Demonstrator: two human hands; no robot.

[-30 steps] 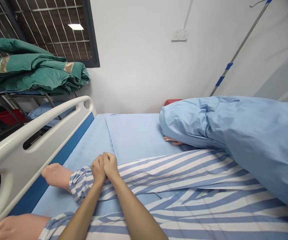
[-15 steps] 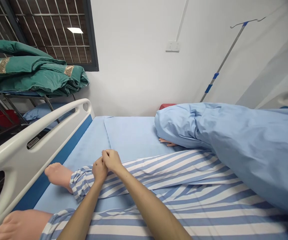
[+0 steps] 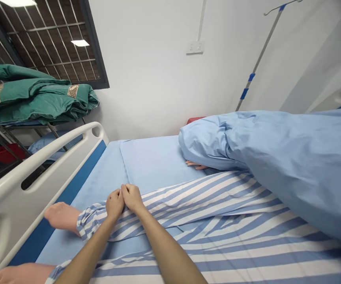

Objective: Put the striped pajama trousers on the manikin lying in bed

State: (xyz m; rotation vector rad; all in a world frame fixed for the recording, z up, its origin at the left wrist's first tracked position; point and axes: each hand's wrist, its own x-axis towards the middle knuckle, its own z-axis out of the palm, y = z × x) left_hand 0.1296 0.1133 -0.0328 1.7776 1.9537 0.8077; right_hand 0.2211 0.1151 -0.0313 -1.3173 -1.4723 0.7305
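Left hand: The left hand (image 3: 115, 204) was curled into a loose fist, its knuckles touching the right hand.
Right hand: The right hand (image 3: 132, 198) was curled the same way; neither visibly gripped anything, though a pinch of cloth could not be ruled out.
Trousers: Blue-and-white striped patient trousers (image 3: 188, 209) lay directly beneath both hands, on the bed.
Feet: A bare mannequin foot (image 3: 62, 216) stuck out of the cuff, near the white bed rail (image 3: 40, 177).
Cover: A light blue quilt (image 3: 277, 154) lay over the figure's upper part, with mannequin fingers (image 3: 194, 164) showing beneath its edge on a blue sheet (image 3: 155, 165).
Beyond: Folded green quilts (image 3: 31, 94) sat on a metal rack (image 3: 13, 126); an IV pole (image 3: 259, 51) stood by the wall.
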